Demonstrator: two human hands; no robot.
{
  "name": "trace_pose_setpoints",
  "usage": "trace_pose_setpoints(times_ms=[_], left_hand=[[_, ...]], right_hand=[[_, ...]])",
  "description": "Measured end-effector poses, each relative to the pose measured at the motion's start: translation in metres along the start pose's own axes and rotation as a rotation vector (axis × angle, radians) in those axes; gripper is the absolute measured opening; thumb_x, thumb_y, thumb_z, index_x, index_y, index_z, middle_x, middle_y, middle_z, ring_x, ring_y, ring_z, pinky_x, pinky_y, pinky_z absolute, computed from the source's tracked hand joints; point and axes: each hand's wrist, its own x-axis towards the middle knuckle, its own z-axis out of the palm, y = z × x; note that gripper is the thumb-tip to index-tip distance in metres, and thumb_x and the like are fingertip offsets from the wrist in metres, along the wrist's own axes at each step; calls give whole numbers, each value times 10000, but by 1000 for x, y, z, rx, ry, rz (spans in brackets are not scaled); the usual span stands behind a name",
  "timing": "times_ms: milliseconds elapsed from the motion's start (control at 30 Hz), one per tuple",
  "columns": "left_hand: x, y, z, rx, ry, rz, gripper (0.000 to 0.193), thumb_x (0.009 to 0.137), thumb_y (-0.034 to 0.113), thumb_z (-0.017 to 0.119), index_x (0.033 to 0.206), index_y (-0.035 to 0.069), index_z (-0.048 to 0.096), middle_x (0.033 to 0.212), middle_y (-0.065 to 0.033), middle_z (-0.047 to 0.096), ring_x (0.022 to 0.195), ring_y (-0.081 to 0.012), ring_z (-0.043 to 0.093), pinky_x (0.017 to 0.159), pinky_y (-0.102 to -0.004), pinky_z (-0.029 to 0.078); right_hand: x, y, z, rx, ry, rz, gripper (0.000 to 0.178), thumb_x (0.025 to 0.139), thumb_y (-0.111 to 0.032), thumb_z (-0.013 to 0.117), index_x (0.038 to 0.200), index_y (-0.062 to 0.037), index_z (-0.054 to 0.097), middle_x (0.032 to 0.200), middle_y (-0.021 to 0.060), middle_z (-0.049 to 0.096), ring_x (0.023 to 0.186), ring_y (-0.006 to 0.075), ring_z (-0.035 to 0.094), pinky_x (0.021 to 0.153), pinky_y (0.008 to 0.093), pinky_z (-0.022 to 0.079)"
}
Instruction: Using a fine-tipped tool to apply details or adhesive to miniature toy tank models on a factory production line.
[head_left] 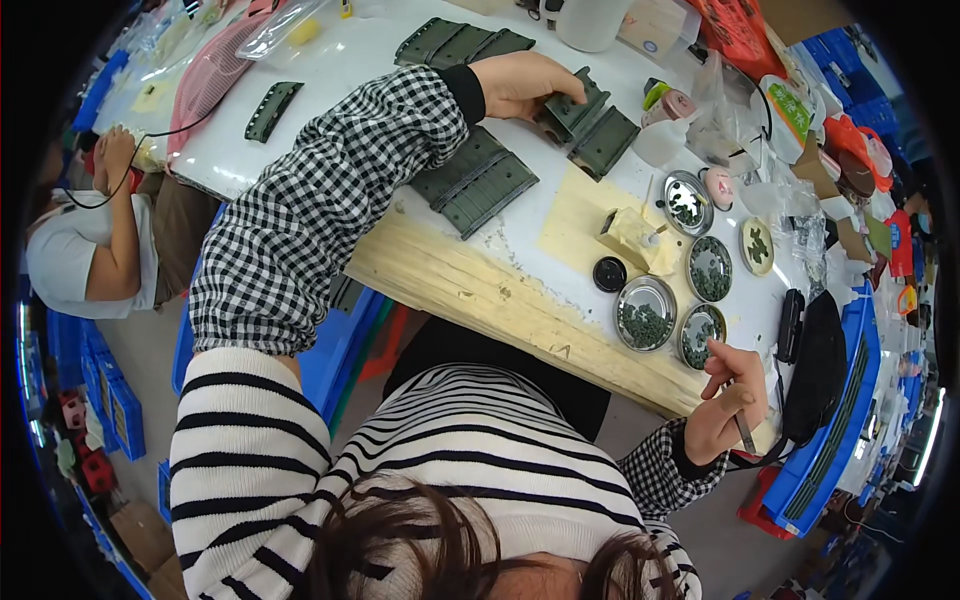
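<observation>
White-topped bench (345, 62) below, the left grip (522, 86) clasps a dark-green plastic panel (580, 115), best kept steady, the right grip (728, 405) a slim metallic tool (745, 434).

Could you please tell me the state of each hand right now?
Left hand: closed on a dark green plastic part.
Right hand: partly closed, holding a slim metal tool.

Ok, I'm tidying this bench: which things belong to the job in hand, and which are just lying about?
Likely in use: green panel at the left hand; thin tool in the right hand; metal dishes; small green parts.

Apparently idle: black bag; red packet; pink mesh.
</observation>
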Motion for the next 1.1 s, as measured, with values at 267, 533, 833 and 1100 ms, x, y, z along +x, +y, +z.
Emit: trace_pose_setpoints(times_ms=[267, 533, 833, 1100], left_hand=[[-1, -10, 19, 1114, 453, 470, 796, 768, 530, 703, 1287, -36, 494, 1080, -254, 569, 997, -338, 579, 868, -389, 478], [2, -14, 5, 1093, 409, 535, 570, 763, 346, 699, 1238, 64, 557, 1024, -200, 605, 936, -355, 607, 825, -408, 500], [-12, 3, -12, -760, 104, 135, 340, 983, 156, 443, 1229, -79, 456, 1153, -212, 559, 959, -264, 631, 803, -364, 562], [-25, -5, 7, -322, 324, 151, 314, 914, 83, 572, 1191, -60, 533, 1095, -138, 612, 920, -195, 627, 857, -325, 507]], right_hand=[[-6, 2, -4, -36, -36, 3, 792, 985, -587, 201, 880, 47, 663, 667, 64, 531, 542, 93, 442, 440, 207, 306], [-7, -1, -3, -18, -48, -5, 776, 990, -575, 216, 877, 46, 667, 665, 66, 534, 544, 90, 448, 435, 201, 304], [-8, 0, -1, -23, -50, -17, 768, 993, -567, 223, 883, 49, 668, 664, 67, 537, 538, 88, 448, 430, 198, 298], [-5, -8, 2, 21, -22, -2, 722, 984, -561, 300, 845, 42, 674, 618, 71, 528, 508, 117, 451, 464, 248, 297]])
